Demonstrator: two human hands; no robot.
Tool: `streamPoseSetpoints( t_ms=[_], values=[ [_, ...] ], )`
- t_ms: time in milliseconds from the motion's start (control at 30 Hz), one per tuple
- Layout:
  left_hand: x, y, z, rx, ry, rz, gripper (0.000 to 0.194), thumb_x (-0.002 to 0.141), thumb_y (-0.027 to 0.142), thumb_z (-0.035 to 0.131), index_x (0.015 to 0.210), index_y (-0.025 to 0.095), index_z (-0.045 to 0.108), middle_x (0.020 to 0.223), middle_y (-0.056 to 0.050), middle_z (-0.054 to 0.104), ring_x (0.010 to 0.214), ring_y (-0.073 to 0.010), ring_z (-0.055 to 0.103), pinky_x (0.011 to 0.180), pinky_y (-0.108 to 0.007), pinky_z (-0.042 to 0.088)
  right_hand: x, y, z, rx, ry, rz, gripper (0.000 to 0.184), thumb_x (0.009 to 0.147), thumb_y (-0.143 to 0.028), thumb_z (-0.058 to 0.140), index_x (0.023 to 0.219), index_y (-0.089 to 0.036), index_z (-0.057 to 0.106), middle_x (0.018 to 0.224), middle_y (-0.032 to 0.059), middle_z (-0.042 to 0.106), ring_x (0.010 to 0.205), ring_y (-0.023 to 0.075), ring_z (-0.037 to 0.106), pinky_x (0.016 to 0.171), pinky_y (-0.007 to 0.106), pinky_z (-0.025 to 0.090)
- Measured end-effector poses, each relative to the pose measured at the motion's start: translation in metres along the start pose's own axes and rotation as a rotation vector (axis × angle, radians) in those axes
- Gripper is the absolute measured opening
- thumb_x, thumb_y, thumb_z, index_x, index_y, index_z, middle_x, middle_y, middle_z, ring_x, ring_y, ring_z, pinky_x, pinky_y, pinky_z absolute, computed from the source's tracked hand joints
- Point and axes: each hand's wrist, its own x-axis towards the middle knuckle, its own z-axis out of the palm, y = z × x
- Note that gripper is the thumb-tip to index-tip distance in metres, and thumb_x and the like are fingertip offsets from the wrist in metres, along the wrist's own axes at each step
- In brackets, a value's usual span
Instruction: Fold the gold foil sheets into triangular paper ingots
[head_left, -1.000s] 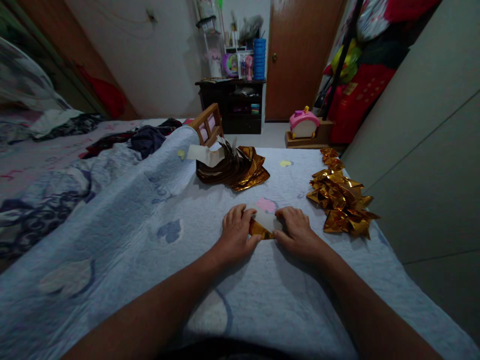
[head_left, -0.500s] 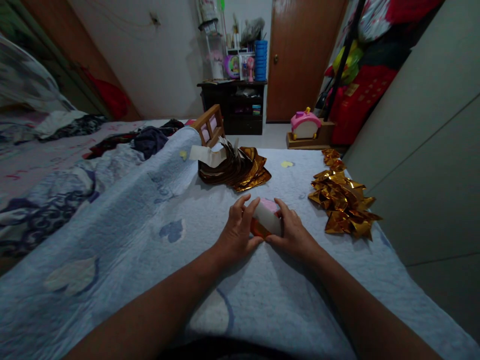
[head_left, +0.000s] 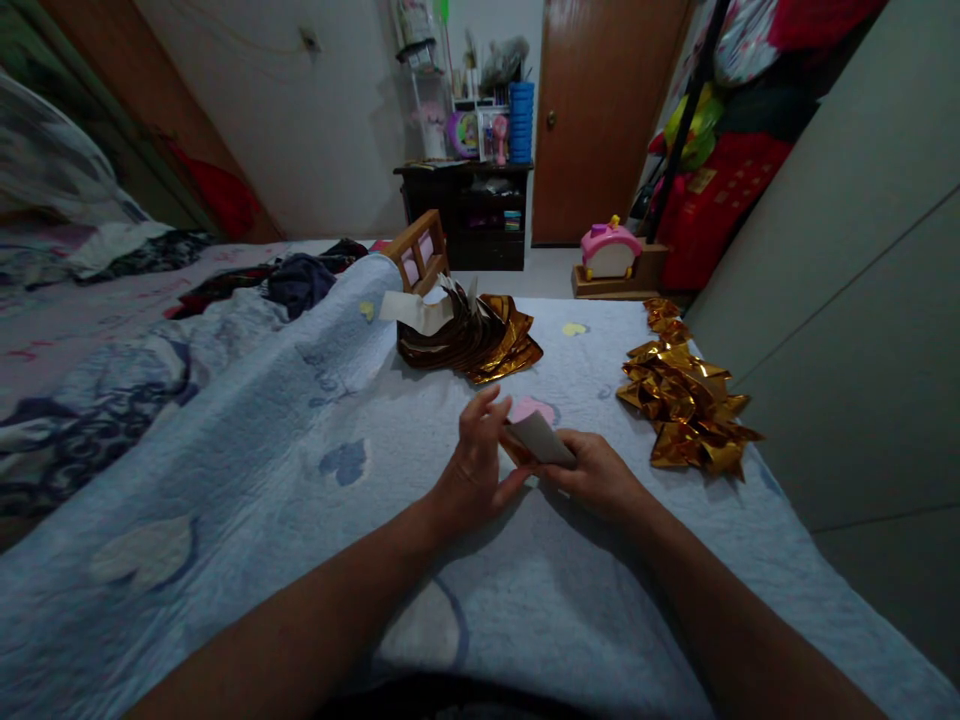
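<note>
A sheet of gold foil paper (head_left: 541, 438), its pale back outward and part of the gold side showing below, is curled between my hands above the bed. My left hand (head_left: 478, 455) grips its left end, thumb low and fingers above. At the other end my right hand (head_left: 596, 470) pinches the sheet between thumb and fingers. Beyond my hands lies a fanned stack of gold foil sheets (head_left: 469, 335) with a few pale flaps sticking up. To the right sits a pile of folded gold foil pieces (head_left: 686, 400), pointed at their ends.
A blue quilted cover (head_left: 292, 560) with heart patterns spreads under everything. Rumpled bedding (head_left: 150, 350) lies on the left. A white cabinet (head_left: 862, 300) borders the right edge. A pink toy (head_left: 611, 250) and a dark shelf (head_left: 465, 215) stand past the far edge.
The paper has turned and folded over into a narrower shape. My right fingers have come down and closed round its right end; my left hand stays near the same spot.
</note>
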Motion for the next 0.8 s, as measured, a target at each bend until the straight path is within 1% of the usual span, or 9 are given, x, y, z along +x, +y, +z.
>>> streamPoseSetpoints(
  t_ms=[100,167,200,267,367,467,567,667,800],
  values=[
    [0.006,0.002,0.001,-0.335,0.073,-0.257,0.109,0.074,0.034,0.083,0.154,0.027,0.010,0.152,-0.019,0.032,0.128,-0.0306,0.048,0.099,-0.045,0.049,0.000,-0.001,0.003,0.301,0.008,0.073,0.027,0.074,-0.037,0.074,0.090,-0.015,0.073,0.075,0.0040,0.069,0.063,0.0159,0.057,0.060,0.029,0.042],
    [0.011,0.003,0.002,-0.610,-0.045,-0.425,0.087,0.075,0.036,0.083,0.145,0.023,0.034,0.131,-0.014,0.056,0.114,-0.0264,0.059,0.094,-0.040,0.050,-0.001,-0.001,0.008,0.462,0.030,0.096,0.036,0.072,-0.041,0.079,0.097,-0.015,0.073,0.078,0.0052,0.070,0.063,0.0154,0.058,0.059,0.029,0.044],
    [0.013,0.004,0.002,-0.756,-0.134,-0.496,0.070,0.076,0.038,0.082,0.134,0.020,0.047,0.121,-0.012,0.063,0.107,-0.0251,0.063,0.093,-0.039,0.051,-0.001,-0.002,0.010,0.510,0.043,0.104,0.039,0.071,-0.041,0.081,0.098,-0.015,0.074,0.079,0.0056,0.071,0.063,0.0153,0.058,0.059,0.029,0.045],
    [0.016,0.007,0.003,-0.949,-0.203,-0.594,0.049,0.077,0.040,0.081,0.114,0.015,0.061,0.108,-0.010,0.069,0.098,-0.0235,0.066,0.090,-0.037,0.051,-0.003,-0.004,0.015,0.572,0.068,0.133,0.041,0.069,-0.042,0.085,0.098,-0.015,0.073,0.081,0.0055,0.071,0.063,0.0152,0.059,0.058,0.028,0.048],
    [0.016,0.012,0.003,-1.043,-0.169,-0.614,0.038,0.078,0.038,0.081,0.104,0.013,0.067,0.101,-0.009,0.071,0.092,-0.0212,0.066,0.086,-0.034,0.051,-0.005,-0.007,0.018,0.644,0.044,0.191,0.042,0.069,-0.044,0.085,0.097,-0.016,0.072,0.079,0.0043,0.069,0.063,0.0154,0.061,0.058,0.030,0.052],
    [0.015,0.013,0.002,-1.032,-0.158,-0.624,0.036,0.079,0.035,0.079,0.107,0.015,0.067,0.098,-0.007,0.071,0.089,-0.0197,0.066,0.082,-0.032,0.052,-0.005,-0.008,0.014,0.685,-0.002,0.190,0.044,0.070,-0.045,0.083,0.102,-0.017,0.071,0.086,0.0057,0.071,0.069,0.0177,0.064,0.063,0.031,0.054],
    [0.014,0.010,-0.001,-1.081,-0.253,-0.619,0.043,0.081,0.034,0.077,0.117,0.019,0.062,0.104,-0.008,0.070,0.096,-0.0217,0.067,0.085,-0.033,0.052,-0.004,-0.006,0.005,0.702,0.083,0.119,0.050,0.070,-0.046,0.082,0.111,-0.022,0.067,0.098,0.0059,0.072,0.081,0.0211,0.067,0.071,0.033,0.054],
    [0.013,0.007,-0.007,-1.103,-0.386,-0.567,0.047,0.084,0.035,0.074,0.126,0.020,0.058,0.118,-0.011,0.067,0.109,-0.0250,0.064,0.093,-0.037,0.050,-0.002,-0.003,-0.005,0.666,0.187,0.110,0.050,0.071,-0.050,0.080,0.111,-0.023,0.066,0.092,0.0040,0.071,0.079,0.0207,0.065,0.070,0.032,0.052],
    [0.010,0.006,-0.015,-1.043,-0.535,-0.500,0.047,0.088,0.035,0.071,0.129,0.020,0.055,0.123,-0.012,0.063,0.115,-0.0264,0.060,0.095,-0.037,0.048,-0.001,-0.001,-0.012,0.530,0.148,0.111,0.044,0.075,-0.052,0.076,0.103,-0.020,0.070,0.089,0.0052,0.071,0.074,0.0190,0.063,0.066,0.031,0.048]
  ],
)
